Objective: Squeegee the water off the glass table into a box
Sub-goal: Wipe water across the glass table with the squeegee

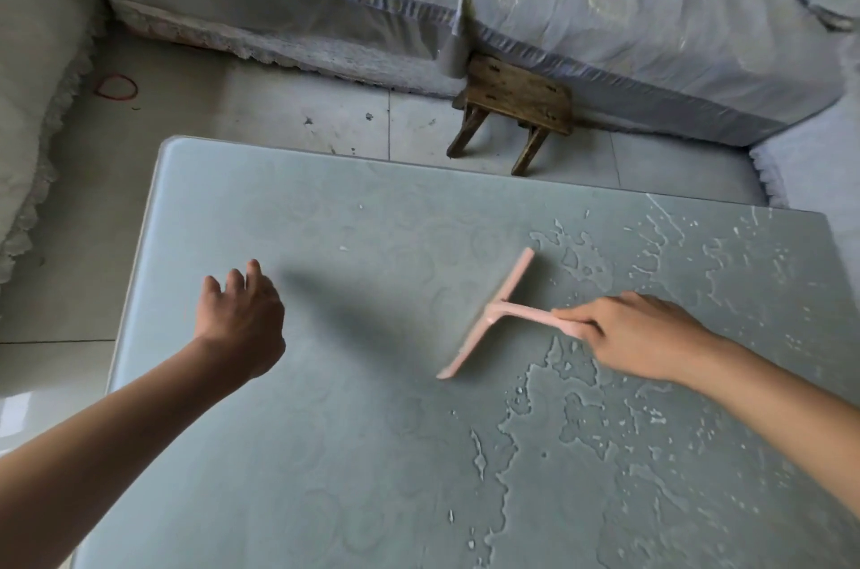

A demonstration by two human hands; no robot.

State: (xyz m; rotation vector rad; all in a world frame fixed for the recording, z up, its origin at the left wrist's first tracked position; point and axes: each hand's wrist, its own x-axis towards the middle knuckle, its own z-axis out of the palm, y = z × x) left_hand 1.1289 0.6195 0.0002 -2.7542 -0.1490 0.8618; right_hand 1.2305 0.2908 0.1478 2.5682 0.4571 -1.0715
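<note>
Squeegee (488, 312), one, gripped by right hand (637, 336) on wet table (325, 429).

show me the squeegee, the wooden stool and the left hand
squeegee (492, 311): head view, where handle meets blade
wooden stool (516, 96): head view, seat top
left hand (239, 317): head view, back of the hand

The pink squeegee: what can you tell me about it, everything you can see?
The squeegee is pale pink, T-shaped and looks like plastic: a long straight blade with a short handle joined at its middle. The right hand grips the handle's end. The blade lies slanted across the glass table, its lower edge apparently on the surface, slightly blurred. Water spreads on the hand's side of the blade; the other side looks mostly dry.
</note>
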